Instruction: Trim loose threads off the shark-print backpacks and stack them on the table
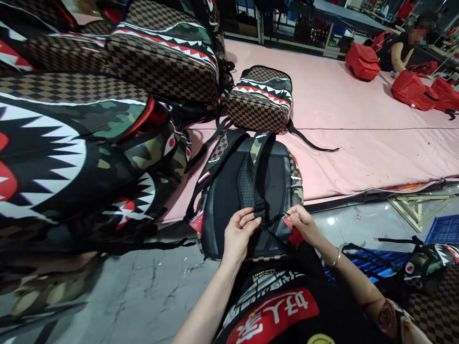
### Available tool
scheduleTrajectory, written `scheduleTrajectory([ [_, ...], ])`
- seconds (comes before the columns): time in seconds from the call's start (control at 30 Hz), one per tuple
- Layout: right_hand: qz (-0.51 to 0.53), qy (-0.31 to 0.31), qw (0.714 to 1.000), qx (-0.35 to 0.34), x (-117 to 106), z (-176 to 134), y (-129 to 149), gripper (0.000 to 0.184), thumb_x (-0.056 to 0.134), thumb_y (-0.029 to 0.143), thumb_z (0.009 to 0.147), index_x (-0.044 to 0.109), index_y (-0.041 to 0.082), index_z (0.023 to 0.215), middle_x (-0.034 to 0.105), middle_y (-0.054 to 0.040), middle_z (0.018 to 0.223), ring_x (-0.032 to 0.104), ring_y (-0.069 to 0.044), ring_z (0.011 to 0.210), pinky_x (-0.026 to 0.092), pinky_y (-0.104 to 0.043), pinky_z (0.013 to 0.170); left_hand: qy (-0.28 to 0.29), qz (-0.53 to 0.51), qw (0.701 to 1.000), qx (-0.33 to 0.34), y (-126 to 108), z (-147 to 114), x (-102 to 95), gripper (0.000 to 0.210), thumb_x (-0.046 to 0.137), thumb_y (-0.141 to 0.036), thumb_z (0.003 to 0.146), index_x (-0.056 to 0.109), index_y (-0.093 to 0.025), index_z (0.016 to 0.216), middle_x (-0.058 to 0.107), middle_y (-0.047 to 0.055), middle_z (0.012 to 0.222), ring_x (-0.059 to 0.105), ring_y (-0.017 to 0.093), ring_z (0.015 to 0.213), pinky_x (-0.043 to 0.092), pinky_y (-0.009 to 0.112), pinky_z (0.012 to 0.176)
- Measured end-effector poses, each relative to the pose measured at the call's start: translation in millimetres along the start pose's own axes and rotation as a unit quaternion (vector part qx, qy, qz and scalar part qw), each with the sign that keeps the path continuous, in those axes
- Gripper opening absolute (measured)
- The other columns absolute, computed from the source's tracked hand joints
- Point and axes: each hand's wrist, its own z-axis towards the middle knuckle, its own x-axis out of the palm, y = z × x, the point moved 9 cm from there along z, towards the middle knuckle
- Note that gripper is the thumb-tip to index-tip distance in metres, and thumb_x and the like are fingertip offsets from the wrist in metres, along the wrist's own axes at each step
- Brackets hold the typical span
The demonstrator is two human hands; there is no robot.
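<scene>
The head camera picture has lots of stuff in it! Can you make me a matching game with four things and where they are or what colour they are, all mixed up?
1. left hand
2. bracelet
3. table cover
4. red bags

A. pink
B. upper right, near another person
C. at a black strap
D. around a wrist

Right pairs: 1-C, 2-D, 3-A, 4-B

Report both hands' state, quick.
Left hand: closed, fingers and thumb pinching the lower end of the shoulder strap.
Right hand: closed, pinching the thin black webbing.
</scene>
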Motion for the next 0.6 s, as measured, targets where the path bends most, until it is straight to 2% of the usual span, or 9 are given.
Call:
scheduleTrajectory([
  [0.07, -0.054, 0.008, 0.998, 0.002, 11, -12, -3, 0.017, 0.053, 0.034, 0.08, 0.054, 0.02, 0.089, 0.053, 0.0024, 0.069, 0.048, -0.011, 0.061, 0.037, -0.022, 0.058, -0.011, -0.011, 1.0, -0.012, 0, 4, -1.0, 0.052, 0.081, -0.026, 0.046, 0.057, -0.016, 0.091, 0.056, -0.004, 0.074, 0.056, 0.008, 0.062, 0.049, 0.022, 0.058],
  [0.13, -0.129, 0.037, 0.991, 0.002, 26, -25, -4, 0.013, 0.062, 0.03, 0.072, 0.056, 0.018, 0.072, 0.052, 0.0028, 0.063, 0.048, -0.011, 0.059, 0.035, -0.022, 0.057, -0.007, -0.007, 1.0, -0.012, -2, 5, 1.4, 0.05, 0.081, -0.028, 0.047, 0.057, -0.015, 0.09, 0.055, -0.003, 0.077, 0.056, 0.008, 0.063, 0.049, 0.022, 0.058],
  [0.17, -0.142, 0.058, 0.988, 0.008, 33, -31, -4, 0.019, 0.064, 0.03, 0.07, 0.053, 0.018, 0.06, 0.049, 0.0035, 0.057, 0.046, -0.011, 0.056, 0.033, -0.022, 0.054, -0.002, 0.001, 1.0, -0.007, -3, 4, 2.6, 0.049, 0.08, -0.029, 0.048, 0.057, -0.015, 0.09, 0.055, -0.002, 0.079, 0.056, 0.008, 0.063, 0.049, 0.023, 0.058],
  [0.27, -0.035, 0.117, 0.991, 0.05, 46, -45, 2, 0.038, 0.058, 0.037, 0.076, 0.042, 0.017, 0.048, 0.042, 0.0042, 0.049, 0.04, -0.009, 0.049, 0.027, -0.021, 0.047, 0.027, 0.077, 0.995, 0.053, -12, -8, 6.0, 0.042, 0.072, -0.036, 0.062, 0.056, -0.017, 0.097, 0.057, 0.002, 0.091, 0.058, 0.011, 0.064, 0.052, 0.03, 0.064],
  [0.33, 0.071, 0.134, 0.986, 0.065, 46, -48, 15, 0.039, 0.05, 0.044, 0.081, 0.046, 0.017, 0.053, 0.043, 0.0035, 0.052, 0.042, -0.009, 0.051, 0.029, -0.021, 0.047, 0.068, 0.184, 0.968, 0.158, -25, -26, 12.8, 0.04, 0.063, -0.035, 0.071, 0.056, -0.02, 0.107, 0.056, 0.008, 0.107, 0.061, 0.018, 0.083, 0.049, 0.039, 0.08],
  [0.4, 0.106, 0.154, 0.981, 0.052, 45, -48, 32, 0.039, 0.047, 0.045, 0.083, 0.046, 0.017, 0.056, 0.04, 0.0041, 0.054, 0.04, -0.008, 0.051, 0.03, -0.021, 0.049, 0.133, 0.294, 0.903, 0.283, -37, -50, 27.4, 0.041, 0.059, -0.031, 0.074, 0.056, -0.024, 0.115, 0.048, 0.012, 0.127, 0.05, 0.027, 0.111, 0.037, 0.047, 0.096],
  [0.47, 0.071, 0.186, 0.98, 0.01, 49, -47, 50, 0.037, 0.051, 0.04, 0.082, 0.045, 0.017, 0.054, 0.036, 0.0054, 0.053, 0.037, -0.008, 0.051, 0.029, -0.021, 0.049, 0.19, 0.353, 0.837, 0.371, -40, -71, 39.8, 0.036, 0.058, -0.027, 0.075, 0.061, -0.027, 0.111, 0.04, 0.01, 0.137, 0.034, 0.03, 0.126, 0.027, 0.051, 0.103],
  [0.53, 0.023, 0.21, 0.977, -0.03, 57, -46, 63, 0.036, 0.055, 0.034, 0.08, 0.043, 0.017, 0.051, 0.034, 0.0062, 0.051, 0.034, -0.007, 0.05, 0.027, -0.022, 0.049, 0.207, 0.347, 0.82, 0.406, -45, -81, 40.6, 0.024, 0.054, -0.027, 0.077, 0.067, -0.028, 0.098, 0.041, 0.007, 0.137, 0.032, 0.031, 0.127, 0.026, 0.051, 0.103],
  [0.6, 0.01, 0.212, 0.976, -0.044, 61, -45, 70, 0.034, 0.056, 0.031, 0.079, 0.045, 0.016, 0.05, 0.035, 0.0066, 0.05, 0.035, -0.007, 0.049, 0.026, -0.021, 0.049, 0.223, 0.313, 0.833, 0.398, -51, -84, 34.4, 0.021, 0.05, -0.027, 0.08, 0.07, -0.028, 0.089, 0.052, 0.007, 0.128, 0.039, 0.029, 0.123, 0.028, 0.051, 0.102],
])
